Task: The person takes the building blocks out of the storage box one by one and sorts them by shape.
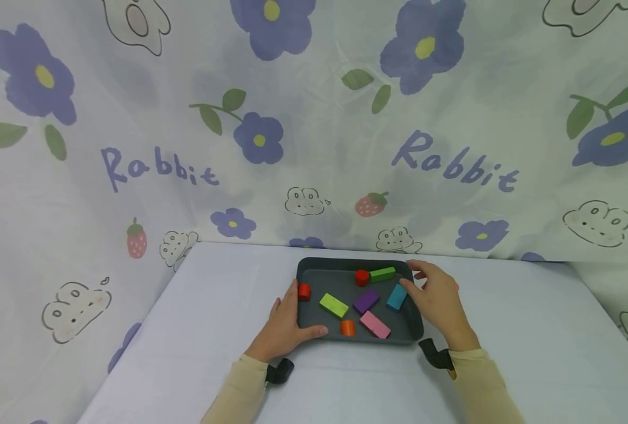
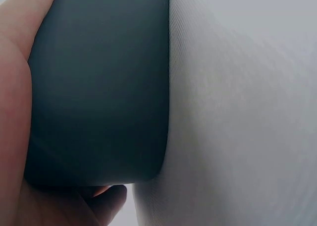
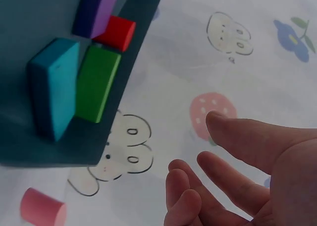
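Observation:
A dark grey tray (image 1: 335,280) holds several coloured blocks. At its front left corner my left hand (image 1: 281,333) grips it, thumb along the near wall and fingers along the left side; the left wrist view shows the tray's outer wall (image 2: 99,87) against the palm. My right hand (image 1: 442,303) is beside the tray's right end, thumb and fingers apart with nothing between them. Closest to it inside are a blue block (image 1: 396,297) and a green block (image 1: 382,275). A pink cylinder (image 3: 42,207) lies outside the tray, mostly hidden behind the right hand in the head view.
Also in the tray are a red cylinder (image 1: 362,278), a purple block (image 1: 366,301), a yellow-green block (image 1: 334,306), a pink block (image 1: 374,324), an orange cylinder (image 1: 348,328) and another red cylinder (image 1: 304,292). A patterned cloth (image 1: 314,147) hangs behind the white table (image 1: 213,306).

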Tool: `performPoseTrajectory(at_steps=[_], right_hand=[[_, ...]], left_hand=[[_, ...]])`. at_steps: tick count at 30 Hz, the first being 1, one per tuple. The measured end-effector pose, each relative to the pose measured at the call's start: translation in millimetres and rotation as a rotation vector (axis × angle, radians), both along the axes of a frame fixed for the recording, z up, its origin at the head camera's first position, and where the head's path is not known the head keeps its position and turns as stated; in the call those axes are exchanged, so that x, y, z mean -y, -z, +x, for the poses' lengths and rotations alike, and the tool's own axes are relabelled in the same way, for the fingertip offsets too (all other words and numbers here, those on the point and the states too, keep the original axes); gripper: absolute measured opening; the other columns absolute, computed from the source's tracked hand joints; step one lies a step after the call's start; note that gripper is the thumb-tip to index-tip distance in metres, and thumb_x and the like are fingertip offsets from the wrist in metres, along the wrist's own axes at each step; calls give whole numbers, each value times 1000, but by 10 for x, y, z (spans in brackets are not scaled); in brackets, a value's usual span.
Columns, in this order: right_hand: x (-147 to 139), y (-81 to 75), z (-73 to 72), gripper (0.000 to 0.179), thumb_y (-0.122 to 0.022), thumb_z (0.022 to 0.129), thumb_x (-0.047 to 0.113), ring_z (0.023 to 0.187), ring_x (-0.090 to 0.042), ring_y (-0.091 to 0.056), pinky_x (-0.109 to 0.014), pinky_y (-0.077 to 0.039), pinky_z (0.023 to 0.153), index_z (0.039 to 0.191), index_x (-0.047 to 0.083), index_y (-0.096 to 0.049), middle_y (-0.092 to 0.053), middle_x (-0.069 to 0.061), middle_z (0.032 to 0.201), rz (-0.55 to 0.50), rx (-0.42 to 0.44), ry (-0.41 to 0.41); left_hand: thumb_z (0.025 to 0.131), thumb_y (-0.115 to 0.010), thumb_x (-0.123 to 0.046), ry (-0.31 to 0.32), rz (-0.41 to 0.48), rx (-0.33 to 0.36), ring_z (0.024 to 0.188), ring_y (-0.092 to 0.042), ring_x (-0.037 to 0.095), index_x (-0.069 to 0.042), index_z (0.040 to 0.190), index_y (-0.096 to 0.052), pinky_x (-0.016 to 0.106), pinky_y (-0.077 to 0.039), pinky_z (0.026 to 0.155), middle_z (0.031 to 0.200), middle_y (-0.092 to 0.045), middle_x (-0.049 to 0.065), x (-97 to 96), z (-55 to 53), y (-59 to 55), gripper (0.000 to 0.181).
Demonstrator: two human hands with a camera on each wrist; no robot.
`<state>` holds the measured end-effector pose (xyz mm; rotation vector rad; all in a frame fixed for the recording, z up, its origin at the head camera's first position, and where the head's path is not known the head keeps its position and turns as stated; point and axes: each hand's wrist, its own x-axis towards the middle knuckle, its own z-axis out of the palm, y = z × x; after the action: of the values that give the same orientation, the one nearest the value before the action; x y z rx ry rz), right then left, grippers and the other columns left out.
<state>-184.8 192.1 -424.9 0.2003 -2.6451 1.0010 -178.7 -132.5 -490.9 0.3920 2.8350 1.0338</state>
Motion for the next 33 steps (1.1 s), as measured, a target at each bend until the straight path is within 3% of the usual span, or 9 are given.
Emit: performPoseTrajectory(at_steps=[5, 12, 21, 33], right_hand=[[107, -55, -92, 42, -76, 90, 11, 88, -31, -62, -37, -51, 66, 128, -2, -65, -69, -20, 110, -25, -26, -29], [226, -83, -208, 42, -74, 91, 11, 102, -34, -64, -49, -56, 82, 129, -1, -64, -68, -21, 115, -53, -5, -58], [298, -57, -360, 50, -74, 92, 14, 102, -35, -64, -50, -56, 85, 136, -3, -58, -69, -20, 117, -54, 4, -84], [416, 31, -538, 52, -73, 92, 15, 106, -32, -63, -47, -54, 92, 138, -3, -56, -67, -20, 123, -87, 149, -164]], left_hand=[[80, -78, -60, 1, 8, -2, 151, -20, 35, 3, 159, -4, 57, -6, 122, 167, -11, 19, -1, -4, -1, 125], [81, -77, -59, 6, 15, -8, 151, -20, 35, 4, 159, -4, 59, -6, 122, 166, -11, 20, 2, -12, -1, 125], [81, -77, -59, 10, 14, -5, 152, -19, 35, 4, 159, -3, 57, -6, 122, 167, -10, 19, 1, -12, -12, 125], [81, -78, -59, 13, 10, -9, 151, -21, 35, 4, 159, -3, 58, -7, 122, 167, -11, 19, -7, -1, 9, 125]])
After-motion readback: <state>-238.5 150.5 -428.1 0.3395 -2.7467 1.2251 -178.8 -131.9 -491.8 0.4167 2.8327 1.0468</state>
